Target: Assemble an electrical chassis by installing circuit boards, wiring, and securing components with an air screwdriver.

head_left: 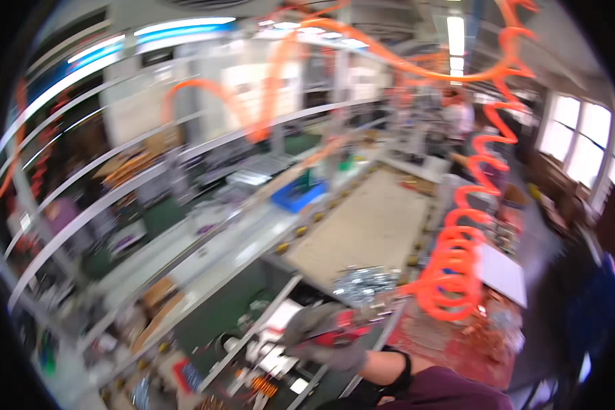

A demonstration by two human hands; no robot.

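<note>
My right hand (324,338), in a grey glove, reaches in from the lower right past a dark purple sleeve (437,389). Its fingers look curled around a red thing (342,335), too smeared to name. Below and beside this hand are metal rails (249,335) with white parts and an orange copper-coloured coil (263,386) between them. Just beyond it, a heap of shiny metal pieces (365,283) lies on a tan board (362,219). My left hand is not in view.
A coiled orange air hose (454,273) hangs at the right, above a red worktop (430,335). A blue tray (299,195) sits on the long line at the left. Metal rails (150,174) cross the left side. Another person (458,113) is far off.
</note>
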